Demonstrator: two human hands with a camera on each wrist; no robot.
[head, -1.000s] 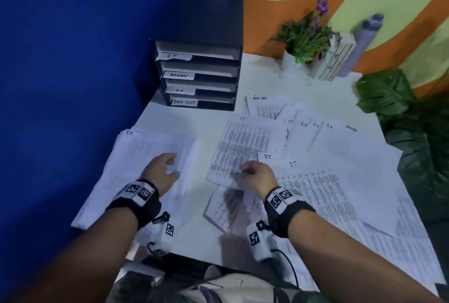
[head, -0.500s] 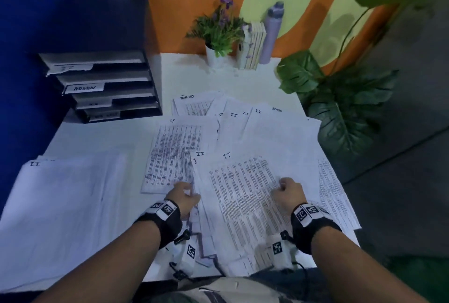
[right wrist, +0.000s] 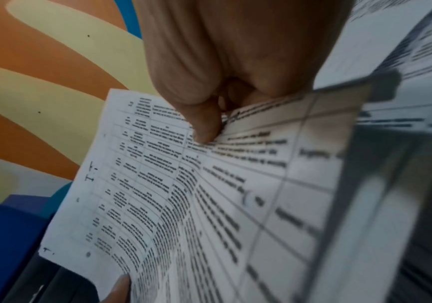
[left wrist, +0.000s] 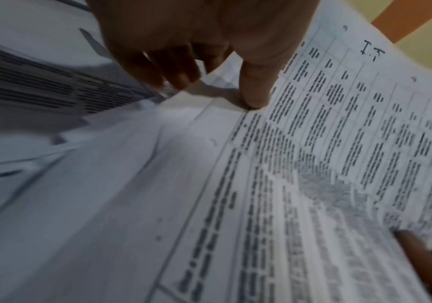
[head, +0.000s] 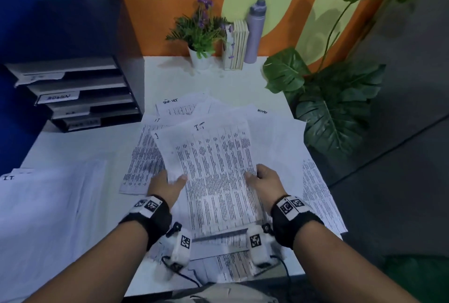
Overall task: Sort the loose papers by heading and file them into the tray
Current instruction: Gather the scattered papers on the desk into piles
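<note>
Both hands hold up a printed sheet headed "I.T" (head: pixel 213 169) above the scattered papers (head: pixel 279 147) on the white table (head: pixel 80 147). My left hand (head: pixel 167 185) pinches its left edge, thumb on top; the same sheet (left wrist: pixel 326 164) shows under the left thumb (left wrist: pixel 255 90). My right hand (head: pixel 263 178) pinches the right edge, and in the right wrist view the thumb (right wrist: pixel 204 125) presses on the sheet (right wrist: pixel 157 205). A sorted "I.T" pile (head: pixel 48 205) lies at the left. The black filing tray (head: pixel 80 98) with labelled slots stands at the back left.
A potted plant (head: pixel 200 33), books (head: pixel 237 45) and a purple bottle (head: pixel 255 33) stand at the table's back edge. A large leafy plant (head: pixel 328 103) crowds the right side. A blue wall (head: pixel 14 11) is on the left.
My left hand left the pile on the left and joined the right hand at the loose papers. Together they lifted the "I.T" sheet off the heap. My view swung to the right.
</note>
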